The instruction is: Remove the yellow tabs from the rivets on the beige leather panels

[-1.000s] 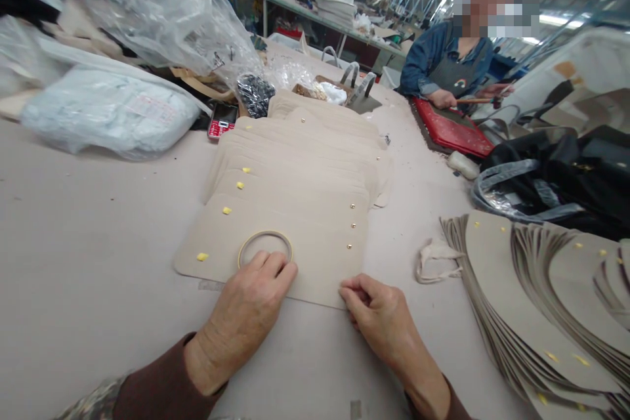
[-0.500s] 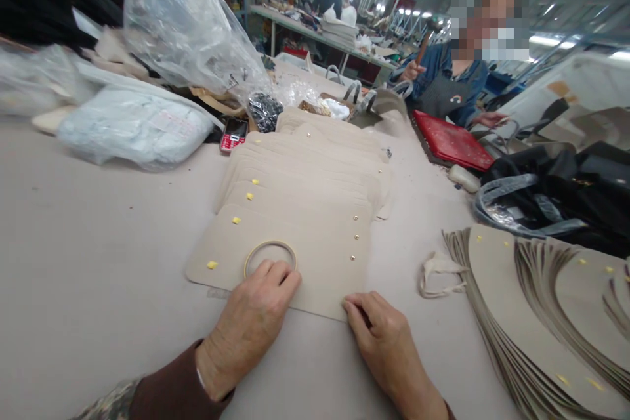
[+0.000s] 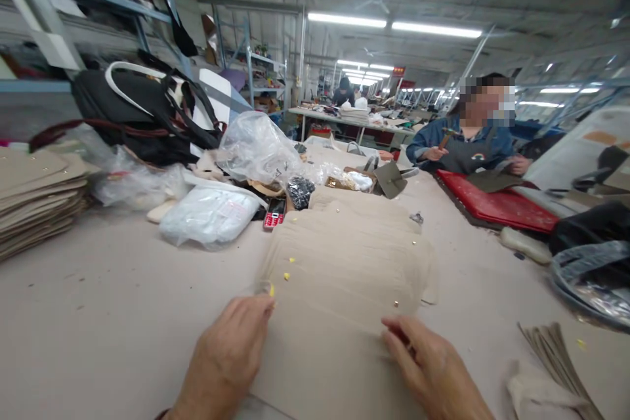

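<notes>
A fanned stack of beige panels (image 3: 344,256) with small yellow markers and metal rivets lies in front of me. My left hand (image 3: 224,348) is closed at the left edge of the nearest panels, its fingertips beside a yellow marker (image 3: 272,290). Those fingertips seem to pinch the panel edge, though blur hides the exact contact. By the right edge, below a rivet (image 3: 396,304), my right hand (image 3: 433,361) has its thumb and forefinger slightly apart. Nothing shows between them. The yellow-rimmed ring is out of sight.
More panels (image 3: 34,197) are piled at far left. Plastic-wrapped goods (image 3: 211,213) and a red-keyed phone (image 3: 274,213) lie behind. At the right are a cloth scrap (image 3: 536,387), fanned panels (image 3: 600,357) and a red pad (image 3: 492,200). A co-worker (image 3: 475,138) holds a hammer (image 3: 447,138).
The view has lifted, showing more of the room. My left hand has moved from the ring to the panels' left edge. My right hand has left the near corner for the right side.
</notes>
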The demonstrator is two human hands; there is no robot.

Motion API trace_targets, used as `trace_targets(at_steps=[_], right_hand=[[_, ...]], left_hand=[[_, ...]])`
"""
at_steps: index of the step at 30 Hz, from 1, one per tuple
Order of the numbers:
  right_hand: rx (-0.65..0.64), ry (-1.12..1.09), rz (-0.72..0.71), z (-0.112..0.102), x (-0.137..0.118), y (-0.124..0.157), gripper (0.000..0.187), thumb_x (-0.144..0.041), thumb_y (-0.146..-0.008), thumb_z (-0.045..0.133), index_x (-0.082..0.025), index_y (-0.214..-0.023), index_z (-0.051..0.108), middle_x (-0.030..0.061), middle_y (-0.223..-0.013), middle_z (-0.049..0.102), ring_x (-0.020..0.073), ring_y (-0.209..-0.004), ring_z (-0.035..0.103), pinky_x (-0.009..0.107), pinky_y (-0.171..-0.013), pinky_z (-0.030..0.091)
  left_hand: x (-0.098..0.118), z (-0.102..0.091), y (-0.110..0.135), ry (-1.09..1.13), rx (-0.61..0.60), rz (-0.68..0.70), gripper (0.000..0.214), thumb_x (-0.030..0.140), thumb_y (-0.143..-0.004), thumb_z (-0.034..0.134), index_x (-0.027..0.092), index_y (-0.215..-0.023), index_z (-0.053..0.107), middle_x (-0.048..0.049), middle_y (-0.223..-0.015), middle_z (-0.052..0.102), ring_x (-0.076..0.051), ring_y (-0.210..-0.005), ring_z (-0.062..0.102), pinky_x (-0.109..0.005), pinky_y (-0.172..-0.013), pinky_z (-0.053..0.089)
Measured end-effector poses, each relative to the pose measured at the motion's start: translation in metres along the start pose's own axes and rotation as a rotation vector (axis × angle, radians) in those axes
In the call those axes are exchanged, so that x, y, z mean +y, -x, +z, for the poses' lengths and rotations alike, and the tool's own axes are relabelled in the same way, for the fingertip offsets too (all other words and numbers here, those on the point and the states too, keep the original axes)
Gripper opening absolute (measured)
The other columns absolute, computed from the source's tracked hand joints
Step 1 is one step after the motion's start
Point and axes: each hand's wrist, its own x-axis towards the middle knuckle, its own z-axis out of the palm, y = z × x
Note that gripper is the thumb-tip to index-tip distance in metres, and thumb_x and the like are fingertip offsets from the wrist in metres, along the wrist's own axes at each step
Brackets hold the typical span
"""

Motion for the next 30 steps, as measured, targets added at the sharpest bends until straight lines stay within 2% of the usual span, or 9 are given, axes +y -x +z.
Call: trace_targets(at_steps=[2,4,6,8,11,14,18,23,30], right_hand=[[0.083,0.033,-0.064,0.008,-0.010,-0.035,0.021,-0.025,-0.092,0.045,-0.019,-0.102,0.063,0.0087,-0.094,0.071,0.0224,-0.085,0.068,0.035,-0.075,0.055],[0.131,0.080,-0.120,0.021,-0.021,-0.069,0.024,-0.018,-0.090,0.046,-0.016,-0.109,0.062,0.0116,-0.103,0.069,0.0252,-0.098,0.064,0.041,-0.087,0.052],[0.161,0.137,-0.158,0.036,-0.032,-0.099,0.030,-0.017,-0.089,0.048,-0.013,-0.117,0.059,0.0145,-0.112,0.066,0.0270,-0.108,0.059,0.044,-0.094,0.048],[0.195,0.203,-0.155,0.050,-0.039,-0.124,0.035,-0.017,-0.089,0.051,-0.012,-0.122,0.057,0.0165,-0.123,0.061,0.0284,-0.117,0.054,0.045,-0.100,0.043],[0.232,0.277,-0.086,0.067,-0.046,-0.151,0.040,-0.022,-0.089,0.055,-0.011,-0.127,0.055,0.0178,-0.134,0.054,0.0305,-0.126,0.045,0.048,-0.106,0.037],[0.230,0.295,-0.045,0.076,-0.048,-0.170,0.045,-0.029,-0.089,0.058,-0.011,-0.130,0.053,0.0177,-0.140,0.049,0.0315,-0.132,0.040,0.049,-0.110,0.030],[0.233,0.297,-0.018,0.083,-0.046,-0.188,0.050,-0.038,-0.091,0.056,-0.012,-0.132,0.052,0.0174,-0.141,0.049,0.0316,-0.133,0.038,0.049,-0.111,0.026],[0.279,0.287,-0.018,0.089,-0.040,-0.195,0.050,-0.047,-0.090,0.055,-0.016,-0.130,0.052,0.0143,-0.137,0.052,0.0299,-0.126,0.042,0.049,-0.108,0.029],[0.313,0.257,-0.010,0.091,-0.039,-0.188,0.052,-0.053,-0.086,0.058,-0.018,-0.125,0.055,0.0122,-0.128,0.057,0.0295,-0.115,0.046,0.047,-0.103,0.032]], left_hand=[[-0.029,0.000,-0.014,-0.042,0.028,-0.145,0.019,0.025,-0.097,0.038,0.021,-0.106,0.054,-0.0045,-0.094,0.068,-0.019,-0.086,0.064,-0.029,-0.076,0.048],[-0.053,0.004,-0.029,-0.048,-0.047,-0.352,0.020,0.031,-0.096,0.037,0.024,-0.104,0.055,-0.0029,-0.097,0.070,-0.019,-0.086,0.066,-0.027,-0.072,0.049],[-0.071,0.012,-0.044,-0.027,-0.135,-0.509,0.022,0.034,-0.094,0.037,0.024,-0.103,0.054,-0.0020,-0.093,0.071,-0.019,-0.082,0.068,-0.026,-0.067,0.049],[-0.080,0.022,-0.057,0.005,-0.172,-0.577,0.024,0.035,-0.094,0.037,0.024,-0.105,0.054,-0.0024,-0.088,0.072,-0.020,-0.079,0.069,-0.026,-0.065,0.049],[-0.084,0.036,-0.068,0.043,-0.190,-0.572,0.025,0.036,-0.093,0.037,0.024,-0.106,0.054,-0.0022,-0.085,0.072,-0.021,-0.077,0.069,-0.026,-0.064,0.048],[-0.084,0.048,-0.067,0.034,-0.221,-0.540,0.025,0.036,-0.094,0.035,0.025,-0.107,0.054,-0.0009,-0.085,0.072,-0.021,-0.074,0.069,-0.026,-0.061,0.047],[-0.092,0.059,-0.060,0.017,-0.226,-0.508,0.028,0.039,-0.093,0.031,0.025,-0.105,0.053,-0.0031,-0.102,0.070,-0.021,-0.086,0.069,-0.028,-0.067,0.049],[-0.099,0.065,-0.057,0.010,-0.268,-0.468,0.030,0.042,-0.090,0.031,0.025,-0.103,0.053,-0.0031,-0.101,0.069,-0.022,-0.088,0.068,-0.030,-0.071,0.050],[-0.101,0.065,-0.052,0.001,-0.285,-0.466,0.031,0.044,-0.088,0.034,0.026,-0.102,0.056,-0.0025,-0.092,0.069,-0.022,-0.083,0.067,-0.030,-0.068,0.051]])
